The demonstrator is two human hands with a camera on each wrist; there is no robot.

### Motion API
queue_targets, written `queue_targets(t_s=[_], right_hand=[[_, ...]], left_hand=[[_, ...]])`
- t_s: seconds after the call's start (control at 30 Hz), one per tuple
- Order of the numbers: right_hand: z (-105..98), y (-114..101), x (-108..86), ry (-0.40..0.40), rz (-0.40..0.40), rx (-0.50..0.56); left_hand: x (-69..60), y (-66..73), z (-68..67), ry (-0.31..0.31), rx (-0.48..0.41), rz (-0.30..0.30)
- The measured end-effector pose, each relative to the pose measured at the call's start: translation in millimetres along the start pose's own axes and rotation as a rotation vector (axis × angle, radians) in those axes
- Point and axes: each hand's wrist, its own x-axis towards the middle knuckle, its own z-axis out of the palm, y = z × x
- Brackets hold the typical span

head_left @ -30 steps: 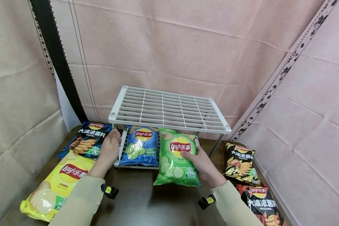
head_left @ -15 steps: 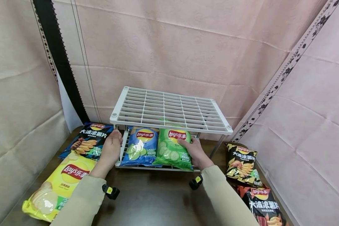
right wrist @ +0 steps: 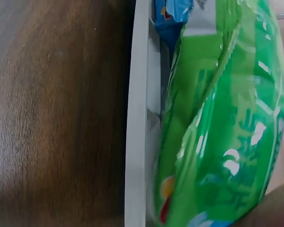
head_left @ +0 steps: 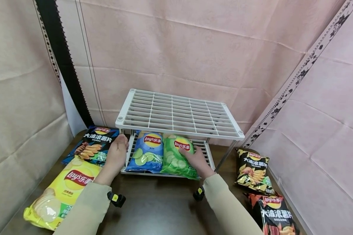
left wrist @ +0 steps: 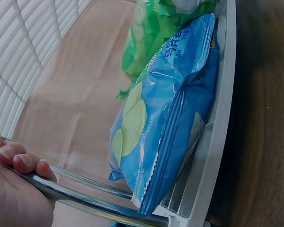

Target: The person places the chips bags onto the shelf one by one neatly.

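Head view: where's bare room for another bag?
Free: top shelf; tabletop before the rack, between the sleeves. Crowded: lower shelf, by the blue Lay's bag, green Lay's bag and right hand; table's left, yellow Lay's bag, dark-blue Lay's bag; table's right, two black Lay's bags.

Fabric drapes form the walls on 3 sides. The pale pink back drape [head_left: 176, 49] has fold creases, with 2 thin dark lines [head_left: 90, 62] running down near its left edge. A black jagged-edged band [head_left: 66, 58] slants down the left corner beside the beige left drape [head_left: 20, 107]. A white floral border [head_left: 303, 72] edges the pinkish right drape [head_left: 326, 137]. Pale light glints off the dark brown wood-grain tabletop [head_left: 153, 209].
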Motion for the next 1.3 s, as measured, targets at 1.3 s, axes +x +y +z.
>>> queue_targets(t_s=[1.3], right_hand=[[27.8, 1.5, 2.4, 0.113, -0.102, -0.206]], left_hand=[[-1.1, 0.8, -1.4, -0.008, -0.005, 0.003]])
